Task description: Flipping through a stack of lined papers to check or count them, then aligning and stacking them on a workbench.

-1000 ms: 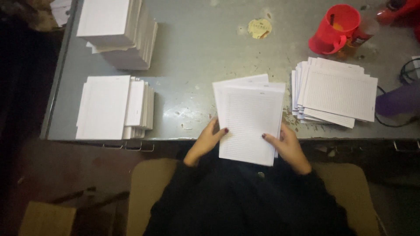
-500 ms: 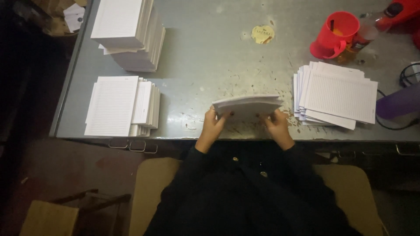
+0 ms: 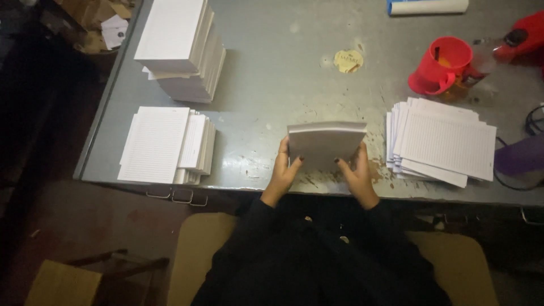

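Observation:
I hold a bundle of white sheets upright on its lower edge on the grey metal table, near the front edge. My left hand grips the bundle's left side and my right hand grips its right side, fingers wrapped round the front. A fanned pile of ruled sheets lies just to the right of my right hand. Black sleeves cover both my arms.
A low stack of ruled sheets lies at the front left, a tall stack behind it. A red mug, a round yellow sticker, a white roll and a red tool sit at the back.
The bundle lay flat in both hands a second ago; it has been tipped upright onto its edge on the table. The view has shifted slightly nearer the table.

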